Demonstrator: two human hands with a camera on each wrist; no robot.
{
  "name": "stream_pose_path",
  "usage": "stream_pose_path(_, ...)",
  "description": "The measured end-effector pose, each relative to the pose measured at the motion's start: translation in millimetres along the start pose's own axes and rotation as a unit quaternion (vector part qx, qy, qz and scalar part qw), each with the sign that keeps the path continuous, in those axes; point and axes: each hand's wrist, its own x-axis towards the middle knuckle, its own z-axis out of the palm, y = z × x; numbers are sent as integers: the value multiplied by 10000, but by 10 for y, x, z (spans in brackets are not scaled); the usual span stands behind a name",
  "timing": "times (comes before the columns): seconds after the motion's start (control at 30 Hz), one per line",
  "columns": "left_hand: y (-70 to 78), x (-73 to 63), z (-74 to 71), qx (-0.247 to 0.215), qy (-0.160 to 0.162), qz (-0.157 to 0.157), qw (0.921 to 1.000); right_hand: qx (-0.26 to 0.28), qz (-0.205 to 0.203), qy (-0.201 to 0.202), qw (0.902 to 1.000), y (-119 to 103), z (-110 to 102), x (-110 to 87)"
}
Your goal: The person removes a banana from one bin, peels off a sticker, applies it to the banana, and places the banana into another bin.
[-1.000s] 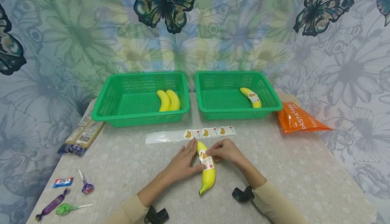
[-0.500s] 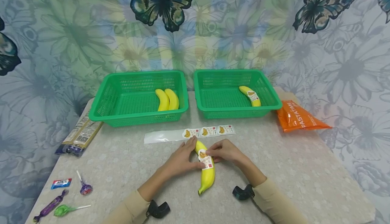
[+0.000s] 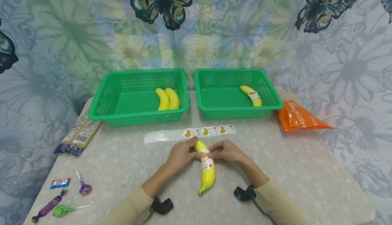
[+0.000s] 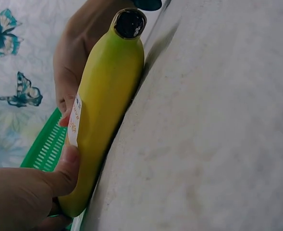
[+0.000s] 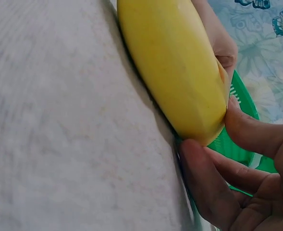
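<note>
A yellow banana lies lengthwise on the table, its stem end toward me. A white sticker with a banana picture sits on its upper side. My left hand grips the far part of the banana from the left, thumb beside the sticker's upper end. From the right, my right hand holds the banana with its thumb on the sticker's picture. In the left wrist view, the left thumb presses at the sticker's edge. In the right wrist view, the right fingertips meet the banana's far end.
A backing strip with three stickers lies beyond the hands. Behind it stand a left green basket with two bananas and a right one with a stickered banana. An orange packet lies right; a gold packet and several sweets lie left.
My left thumb has slid from the sticker's lower end up to its upper end, and the left fingers have closed in on the banana's far part. The right hand has stayed nearly in place.
</note>
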Motion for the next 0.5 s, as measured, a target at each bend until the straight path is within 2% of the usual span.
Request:
stream_pose_path(0.07,-14,14,5,135,176,112,9997,-175,-81,-71,9998,-4,-16,-11)
stream_pose_path(0.23,-40,31,5,290,315,277,9987,-660,-203,-397,9968,-13,-74,-47)
stream_pose_path(0.33,-47,31,-2,277,329,320,9986,-723,-181,-549,9957,-15,-92,-54)
stream_pose_path(0.5,-48,29,-8,97,230,271,9993,-723,-90,-499,9961,-11,-95,-47)
